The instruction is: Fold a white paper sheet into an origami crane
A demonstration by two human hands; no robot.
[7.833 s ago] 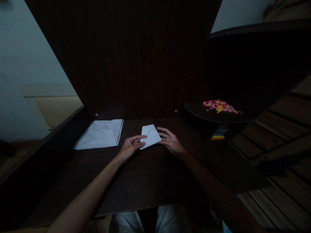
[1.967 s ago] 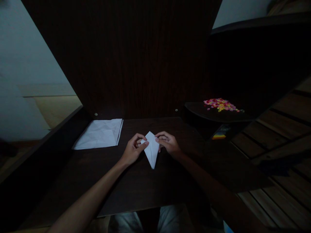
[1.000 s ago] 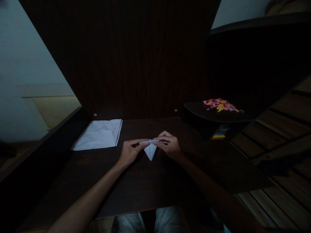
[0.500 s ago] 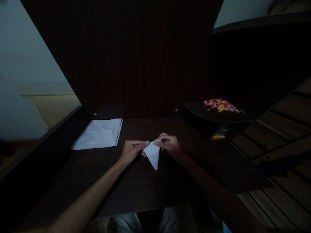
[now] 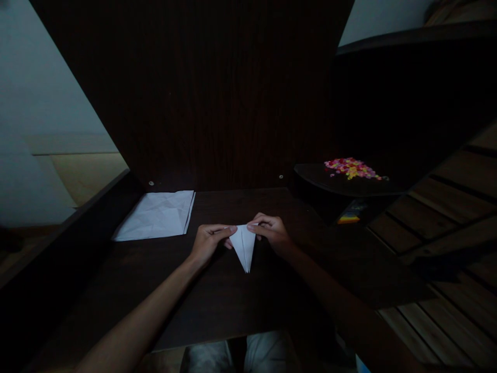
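A folded white paper point(image 5: 244, 246), shaped like a narrow kite with its point toward me, is held over the dark desk between both hands. A crease or slit runs down its middle, and its lower tip splits into thin points. My left hand point(image 5: 210, 241) pinches the upper left corner, thumb on top. At the upper right corner my right hand point(image 5: 271, 233) does the same, fingers curled behind the paper. The fingers under the paper are partly hidden.
A stack of creased white paper sheets point(image 5: 157, 215) lies at the desk's back left. Small pink, red and yellow pieces point(image 5: 354, 168) are heaped on a rounded shelf point(image 5: 310, 176) at right. Below it sits a yellow-edged item point(image 5: 348, 219). A tall dark panel point(image 5: 217, 103) closes off the back.
The two thumbs have moved slightly apart along the paper's top edge, and more of that edge shows between them. Both hands keep their hold; the view has shifted a little.
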